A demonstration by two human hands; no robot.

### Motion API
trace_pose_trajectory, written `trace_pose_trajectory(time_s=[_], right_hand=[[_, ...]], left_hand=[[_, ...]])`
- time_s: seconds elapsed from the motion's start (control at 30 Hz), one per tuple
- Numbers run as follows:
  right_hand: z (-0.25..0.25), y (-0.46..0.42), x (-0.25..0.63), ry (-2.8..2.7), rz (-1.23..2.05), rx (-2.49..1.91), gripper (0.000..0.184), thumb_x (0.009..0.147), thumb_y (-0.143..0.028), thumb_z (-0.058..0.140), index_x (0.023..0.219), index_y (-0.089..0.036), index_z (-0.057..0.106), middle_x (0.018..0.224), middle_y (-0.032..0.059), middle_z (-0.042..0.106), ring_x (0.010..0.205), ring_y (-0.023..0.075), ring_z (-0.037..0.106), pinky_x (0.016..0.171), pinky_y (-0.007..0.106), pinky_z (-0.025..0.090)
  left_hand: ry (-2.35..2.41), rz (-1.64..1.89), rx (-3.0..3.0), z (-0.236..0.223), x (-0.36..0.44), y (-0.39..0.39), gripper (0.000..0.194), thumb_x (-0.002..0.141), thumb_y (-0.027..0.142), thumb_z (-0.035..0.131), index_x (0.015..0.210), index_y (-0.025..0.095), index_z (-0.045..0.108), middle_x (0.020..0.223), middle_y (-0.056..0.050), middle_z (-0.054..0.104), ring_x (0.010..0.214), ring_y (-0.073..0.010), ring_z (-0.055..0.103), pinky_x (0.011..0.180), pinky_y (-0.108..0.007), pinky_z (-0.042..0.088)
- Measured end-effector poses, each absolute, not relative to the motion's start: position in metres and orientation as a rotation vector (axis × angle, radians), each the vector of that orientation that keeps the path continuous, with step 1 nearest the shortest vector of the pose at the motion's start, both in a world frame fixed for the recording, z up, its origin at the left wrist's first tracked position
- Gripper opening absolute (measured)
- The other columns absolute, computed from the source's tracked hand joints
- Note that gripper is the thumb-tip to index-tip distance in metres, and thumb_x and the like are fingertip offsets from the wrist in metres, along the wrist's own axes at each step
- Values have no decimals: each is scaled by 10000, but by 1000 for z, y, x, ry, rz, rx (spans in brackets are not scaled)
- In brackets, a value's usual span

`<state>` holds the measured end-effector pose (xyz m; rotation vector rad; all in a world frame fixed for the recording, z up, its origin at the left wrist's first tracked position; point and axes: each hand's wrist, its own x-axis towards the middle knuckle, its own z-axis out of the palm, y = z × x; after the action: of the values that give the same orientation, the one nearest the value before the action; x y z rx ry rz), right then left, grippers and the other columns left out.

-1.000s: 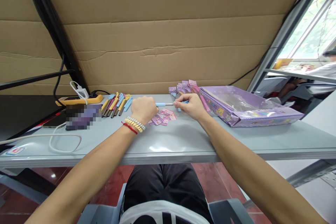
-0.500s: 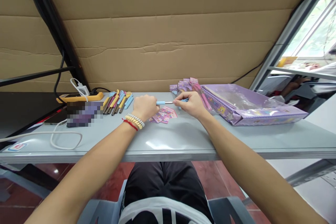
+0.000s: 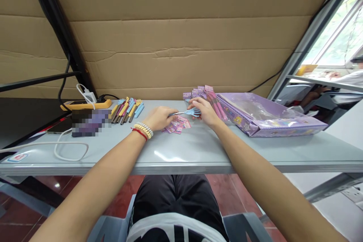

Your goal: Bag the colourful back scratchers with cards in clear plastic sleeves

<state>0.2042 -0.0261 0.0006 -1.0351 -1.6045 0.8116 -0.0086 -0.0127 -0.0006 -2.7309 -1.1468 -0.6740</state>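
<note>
Grey desk (image 3: 181, 149), cardboard (image 3: 187, 34) behind

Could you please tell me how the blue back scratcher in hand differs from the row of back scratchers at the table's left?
The blue back scratcher is held crosswise in the left hand; the row of back scratchers lies on the table.
The blue back scratcher is single; the row mixes yellow, blue and others.
Both show claw-shaped heads and metallic-looking shafts.
</note>
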Motion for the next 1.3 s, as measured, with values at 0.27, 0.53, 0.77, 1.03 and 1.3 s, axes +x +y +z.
trace_pose_trajectory(time_s=[0.27,0.53,0.77,1.03,1.3], right_hand=[[-3,-23,214,-1817,304,-1186,383,847,-483,401,893,-150,584,744,50,610,644,159,519,616,290,400],[-5,-23,214,-1933,250,-1342,202,744,-322,565,826,-146,620,660,22,631,592,140,530,598,264,398],[-3,-24,217,-1966,254,-1355,147,735,-277,590,806,-149,607,668,20,640,601,140,549,595,256,392],[-6,-20,220,-2001,239,-1365,163,741,-294,592,809,-148,619,641,11,629,577,132,530,579,250,375],[-2,-19,229,-1909,61,-1501,142,744,-257,557,769,-159,656,717,44,674,657,163,584,612,258,394]], left_hand=[[-1436,-659,-2660,2,-17,-7,344,871,401,456,1063,261,705,993,-38,727,929,-221,643,740,-286,454],[-1563,-503,-2671,3,-20,-6,370,857,402,441,1089,265,694,1025,-48,720,956,-232,638,759,-289,461],[-1462,-492,-2707,0,-21,-4,374,874,413,423,1084,260,692,1022,-53,720,955,-228,643,777,-289,468],[-1463,-496,-2726,0,-20,-3,372,868,422,451,1094,244,686,1015,-61,721,933,-224,647,783,-292,467],[-1476,-462,-2723,-1,-20,-1,360,869,423,448,1065,243,690,1002,-63,720,918,-223,645,762,-288,464]])
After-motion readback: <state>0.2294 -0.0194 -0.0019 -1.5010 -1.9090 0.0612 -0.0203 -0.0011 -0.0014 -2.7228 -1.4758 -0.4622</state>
